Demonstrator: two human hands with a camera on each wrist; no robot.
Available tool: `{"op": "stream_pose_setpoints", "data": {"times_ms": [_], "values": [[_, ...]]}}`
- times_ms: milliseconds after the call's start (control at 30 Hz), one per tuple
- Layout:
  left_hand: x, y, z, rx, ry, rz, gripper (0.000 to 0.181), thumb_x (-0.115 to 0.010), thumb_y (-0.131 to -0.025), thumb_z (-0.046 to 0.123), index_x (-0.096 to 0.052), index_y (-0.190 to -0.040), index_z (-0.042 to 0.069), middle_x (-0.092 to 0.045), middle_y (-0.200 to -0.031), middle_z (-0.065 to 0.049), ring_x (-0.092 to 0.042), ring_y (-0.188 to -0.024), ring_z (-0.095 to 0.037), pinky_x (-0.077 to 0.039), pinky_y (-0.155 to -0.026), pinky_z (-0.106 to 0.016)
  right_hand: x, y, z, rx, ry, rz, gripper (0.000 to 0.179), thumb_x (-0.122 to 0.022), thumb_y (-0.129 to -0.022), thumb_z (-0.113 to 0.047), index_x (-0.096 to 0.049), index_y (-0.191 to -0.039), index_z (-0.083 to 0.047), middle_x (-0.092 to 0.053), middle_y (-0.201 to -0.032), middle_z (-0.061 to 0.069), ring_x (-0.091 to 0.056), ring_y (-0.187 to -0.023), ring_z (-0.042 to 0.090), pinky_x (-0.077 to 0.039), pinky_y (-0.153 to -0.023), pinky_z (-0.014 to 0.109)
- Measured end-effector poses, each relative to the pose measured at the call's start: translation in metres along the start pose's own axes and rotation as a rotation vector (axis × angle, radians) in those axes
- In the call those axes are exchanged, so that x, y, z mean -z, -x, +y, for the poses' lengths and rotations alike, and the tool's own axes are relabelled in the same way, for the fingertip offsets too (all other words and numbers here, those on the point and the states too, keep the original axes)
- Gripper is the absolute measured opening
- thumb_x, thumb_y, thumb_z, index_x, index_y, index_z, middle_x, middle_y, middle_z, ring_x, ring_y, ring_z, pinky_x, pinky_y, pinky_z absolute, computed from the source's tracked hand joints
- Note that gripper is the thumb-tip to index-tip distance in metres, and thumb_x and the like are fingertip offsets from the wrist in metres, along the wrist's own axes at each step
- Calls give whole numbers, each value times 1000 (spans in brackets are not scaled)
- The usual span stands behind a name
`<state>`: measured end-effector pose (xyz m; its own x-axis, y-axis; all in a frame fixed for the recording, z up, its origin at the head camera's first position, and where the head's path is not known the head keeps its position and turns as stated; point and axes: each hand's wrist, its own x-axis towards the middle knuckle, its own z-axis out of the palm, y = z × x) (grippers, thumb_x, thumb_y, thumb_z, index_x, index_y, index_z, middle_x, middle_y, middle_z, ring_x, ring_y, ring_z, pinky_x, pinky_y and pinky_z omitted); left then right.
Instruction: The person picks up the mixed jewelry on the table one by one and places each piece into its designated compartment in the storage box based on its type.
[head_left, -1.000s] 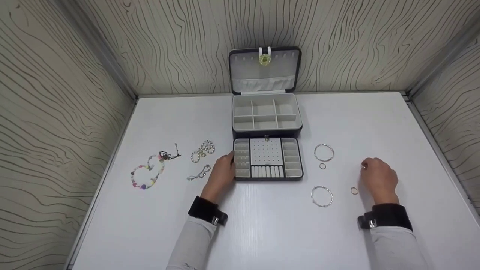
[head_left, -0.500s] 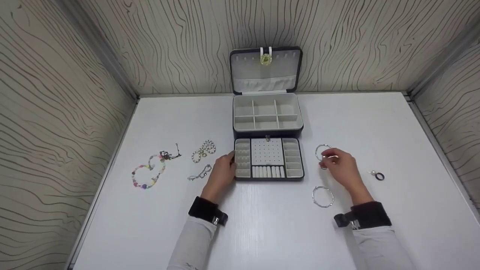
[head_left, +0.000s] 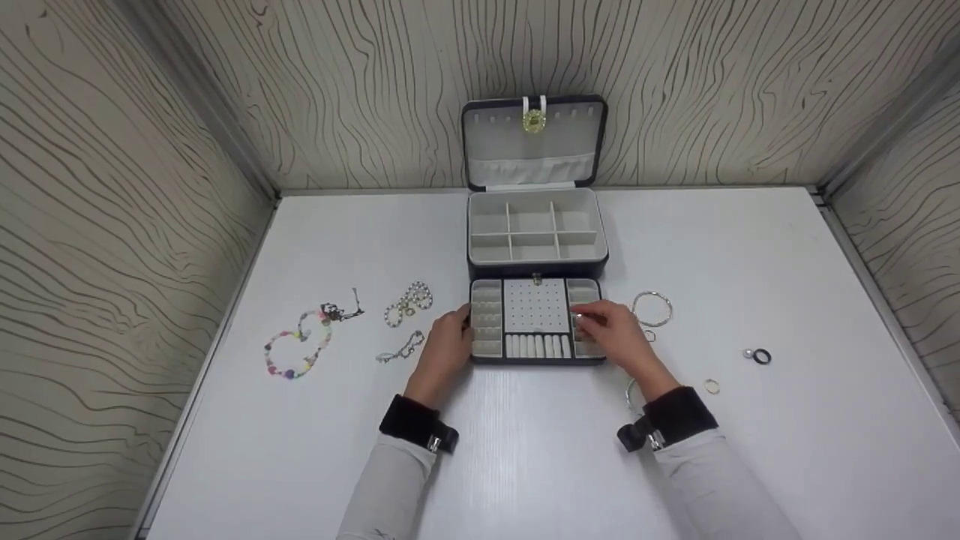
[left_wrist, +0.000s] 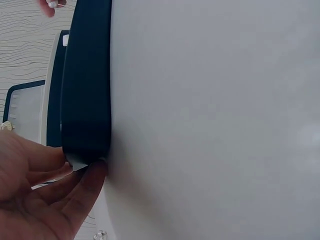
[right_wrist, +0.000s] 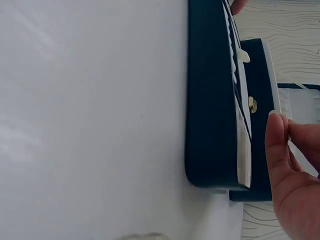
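A dark jewelry tray (head_left: 540, 361) has ring rolls, a white board with small holes and small side compartments. My left hand (head_left: 448, 341) grips its left side, thumb and fingers around the corner in the left wrist view. Over the tray's right compartments, my right hand (head_left: 621, 339) pinches a small pearl earring (left_wrist: 52, 4) between thumb and fingertips; a white bead and thin pin show in the left wrist view. The fingers cover part of those compartments. Behind the tray stands the open jewelry box (head_left: 536, 268), with six-way dividers visible and its lid raised.
Right of the tray lie a bangle (head_left: 652, 293), a small ring (head_left: 650, 336), another bangle (head_left: 628, 397) partly under the wrist, a thin ring (head_left: 712, 386), and a black ring (head_left: 762, 356) beside a pearl piece (head_left: 748, 353). Left lie a colourful bead necklace (head_left: 289, 373) and bracelets (head_left: 405, 347).
My right hand has moved left from the table's right side, past the bangles, to the tray's right compartments. This uncovers the black ring and pearl piece. My left hand stays on the tray.
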<state>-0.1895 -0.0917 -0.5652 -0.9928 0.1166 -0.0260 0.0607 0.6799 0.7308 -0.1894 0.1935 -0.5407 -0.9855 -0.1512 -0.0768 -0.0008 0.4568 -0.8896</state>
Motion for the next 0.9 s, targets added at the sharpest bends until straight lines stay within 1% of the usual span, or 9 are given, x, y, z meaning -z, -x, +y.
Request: {"op": "stream_pose_setpoints", "data": {"times_ms": [133,200,367,433,533,633,733,800,900], "values": [[-1,0,1,12,6,-5,42,-51,-97,2,-50,-138,-6,-63,-121,-21,-59,-115,-28,-48,-97,-39,-15,-7,1,0,12,13,25,-55,-96,4,-65,-119,7,-60,-103,17,-66,-85,21,-55,-73,24],[0,1,2,13,13,-9,42,-50,-98,2,-49,-139,-6,-62,-122,-21,-58,-116,-29,-47,-98,-39,-20,-10,1,2,6,38,24,-56,-96,5,-66,-117,7,-59,-102,15,-65,-82,20,-55,-71,24],[1,3,2,42,2,-4,43,-51,-98,3,-48,-140,-4,-62,-123,-21,-58,-117,-29,-46,-99,-39,-32,-17,-2,43,26,83,21,-58,-94,3,-69,-112,4,-62,-99,14,-62,-77,19,-52,-64,26],[2,4,2,45,-5,2,43,-52,-97,2,-49,-139,-5,-61,-123,-22,-57,-118,-29,-46,-99,-39,-35,-20,-2,53,54,97,20,-60,-94,0,-69,-111,2,-64,-98,13,-62,-77,20,-51,-65,28],[2,3,3,31,-6,5,43,-52,-97,1,-49,-139,-6,-61,-125,-23,-57,-119,-31,-46,-99,-40,-38,-23,-1,43,91,126,19,-62,-93,-2,-70,-110,0,-67,-98,10,-62,-81,20,-50,-71,31],[2,2,3,13,-6,5,43,-53,-96,0,-49,-138,-7,-60,-126,-24,-56,-120,-32,-46,-99,-41,-40,-25,0,23,95,155,18,-63,-93,-4,-71,-109,-1,-67,-97,10,-62,-84,21,-50,-74,34],[1,2,3,18,-9,5,43,-53,-96,0,-49,-138,-7,-59,-127,-24,-56,-121,-32,-45,-100,-41,-42,-26,0,18,96,176,18,-63,-93,-4,-71,-108,-1,-66,-97,10,-60,-84,21,-49,-75,34],[1,2,3,28,-10,4,43,-53,-96,1,-49,-139,-6,-59,-127,-23,-56,-121,-31,-45,-101,-40,-44,-25,0,35,105,184,17,-63,-93,-4,-71,-108,-1,-66,-95,10,-59,-83,22,-48,-73,35],[0,2,3,39,-10,3,43,-52,-97,2,-49,-140,-4,-60,-127,-22,-56,-120,-30,-45,-101,-39,-46,-23,-1,92,152,195,15,-64,-92,-1,-72,-105,-1,-65,-93,10,-58,-82,23,-48,-73,36]]}}
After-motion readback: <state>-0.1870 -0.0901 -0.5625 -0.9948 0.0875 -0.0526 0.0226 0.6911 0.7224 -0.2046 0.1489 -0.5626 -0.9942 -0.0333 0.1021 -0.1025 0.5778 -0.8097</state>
